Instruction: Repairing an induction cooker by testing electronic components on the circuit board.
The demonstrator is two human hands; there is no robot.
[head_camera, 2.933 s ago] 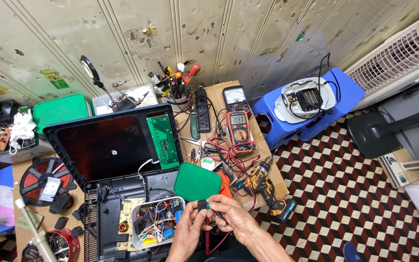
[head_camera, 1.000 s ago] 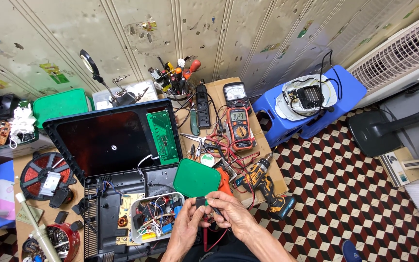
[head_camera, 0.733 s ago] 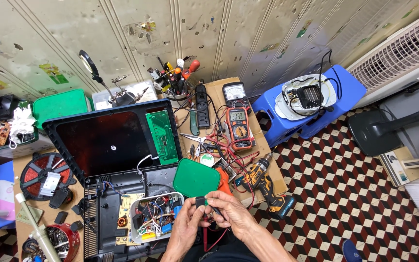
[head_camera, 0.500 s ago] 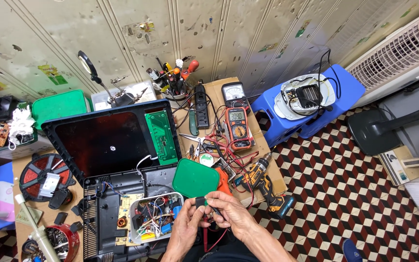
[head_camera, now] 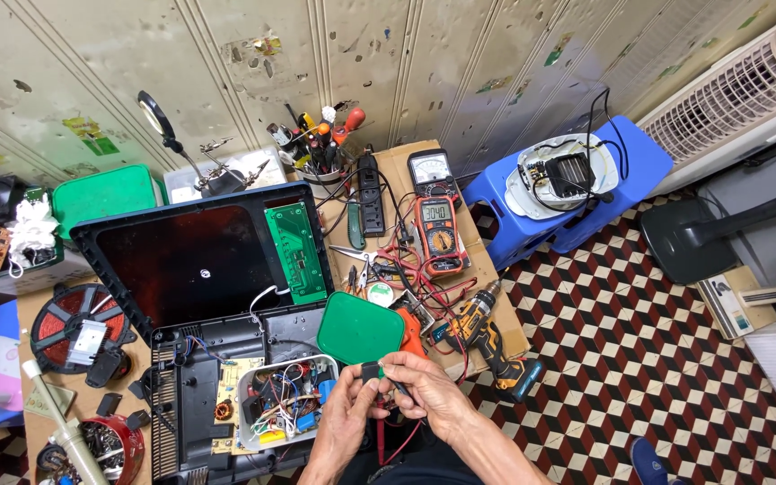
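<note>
Black component stays pinched between both hands' fingers, position unchanged.

Both hands meet low at the centre – the left hand and right hand pinch a small black part between them. At twelve o'clock, just beside the fingertips, a green lid blocks the way up. At nine o'clock a white tub of wired parts crowds the left hand, inside the opened black casing. At two o'clock the yellow cordless drill and red test leads clutter the cardboard bench – no bare passage. Free room lies at four o'clock, over the checkered floor.
</note>
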